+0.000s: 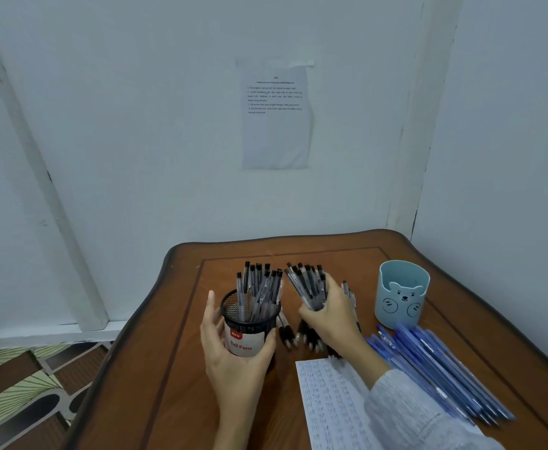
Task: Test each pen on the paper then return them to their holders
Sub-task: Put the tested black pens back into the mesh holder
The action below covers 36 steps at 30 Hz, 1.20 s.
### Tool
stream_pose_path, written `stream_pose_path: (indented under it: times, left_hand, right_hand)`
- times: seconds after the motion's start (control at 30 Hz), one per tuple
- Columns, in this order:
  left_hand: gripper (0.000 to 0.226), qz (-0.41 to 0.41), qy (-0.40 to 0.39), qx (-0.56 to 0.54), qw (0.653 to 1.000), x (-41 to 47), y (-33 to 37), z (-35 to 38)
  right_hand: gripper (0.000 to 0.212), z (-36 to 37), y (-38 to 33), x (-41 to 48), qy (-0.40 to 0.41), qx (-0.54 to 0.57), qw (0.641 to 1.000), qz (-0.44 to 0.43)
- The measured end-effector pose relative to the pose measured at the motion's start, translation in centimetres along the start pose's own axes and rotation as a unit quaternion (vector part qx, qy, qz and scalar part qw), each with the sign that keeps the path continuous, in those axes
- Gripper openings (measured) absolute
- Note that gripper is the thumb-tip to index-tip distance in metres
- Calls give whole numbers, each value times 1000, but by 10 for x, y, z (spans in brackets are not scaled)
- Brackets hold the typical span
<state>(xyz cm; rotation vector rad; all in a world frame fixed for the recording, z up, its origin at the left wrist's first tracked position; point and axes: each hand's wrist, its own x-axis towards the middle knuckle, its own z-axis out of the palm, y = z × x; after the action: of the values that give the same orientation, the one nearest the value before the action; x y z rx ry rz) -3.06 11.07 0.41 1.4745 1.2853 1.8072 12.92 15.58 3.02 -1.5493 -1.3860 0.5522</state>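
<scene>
My left hand (233,349) grips a black mesh holder (250,316) with a white "Ball Pens" label, standing on the wooden table (168,368). Several black pens (259,287) stand upright in it. To its right, my right hand (331,313) holds a fanned bunch of black pens (308,284) just above the table. More black pens (298,336) lie flat under that hand. A sheet of paper (331,407) covered in test scribbles lies at the front, partly hidden by my right sleeve.
A light blue bear-face holder (401,297) stands at the right with no pens visible in it. Several blue pens (435,368) lie in a pile in front of it. A printed sheet (276,115) is taped to the wall. The table's left edge drops to a patterned floor.
</scene>
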Motion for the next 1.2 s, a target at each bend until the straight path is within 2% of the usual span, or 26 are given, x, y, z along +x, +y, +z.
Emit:
stream_pose_path:
  times: [0.1, 0.17, 0.3, 0.37, 0.43, 0.5, 0.57, 0.73, 0.8, 0.97, 1.03, 1.1, 1.2]
  left_hand:
    - [110, 0, -5, 3, 1000, -1, 1, 0]
    - [110, -1, -5, 1, 1000, -1, 2, 0]
    - [110, 3, -6, -2, 1000, -1, 2, 0]
    - [110, 3, -9, -2, 1000, -1, 1, 0]
    - [110, 4, -10, -3, 1000, -2, 1, 1]
    - [111, 3, -9, -6, 1000, -2, 0, 1]
    - [111, 4, -8, -8, 1000, -1, 1, 1]
    - [113, 4, -13, -17, 1000, -2, 2, 1]
    - [114, -4, -16, -23, 1000, -3, 3, 2]
    - [118, -1, -37, -27, 999, -8, 6, 6]
    - [121, 1, -46, -35, 998, -10, 7, 9]
    - [123, -2, -57, -44, 997, -12, 8, 11]
    - [128, -5, -74, -52, 996, -14, 12, 12]
  right_hand:
    - [37, -13, -8, -7, -49, -8, 998, -33]
    - [35, -18, -11, -12, -65, -14, 996, -53]
    - [30, -26, -7, -18, -112, -10, 994, -2]
    - [42, -30, -4, -20, -144, 16, 989, 43]
    - [62, -31, -2, -22, -148, 43, 986, 67]
    - [73, -32, -3, -26, -130, 78, 987, 58]
    - [74, -33, -8, -30, -100, 104, 989, 37]
    - [34, -44, -36, -36, -26, 232, 972, 18]
    - [36, -49, -53, -37, -9, 305, 952, 6]
    - [41, -38, -95, -27, 0, 483, 875, -22]
    - [48, -20, -102, -19, 29, 469, 882, -23]
    - [56, -1, -102, -15, 59, 408, 910, -33]
    - [73, 18, -97, -15, 86, 306, 943, -96]
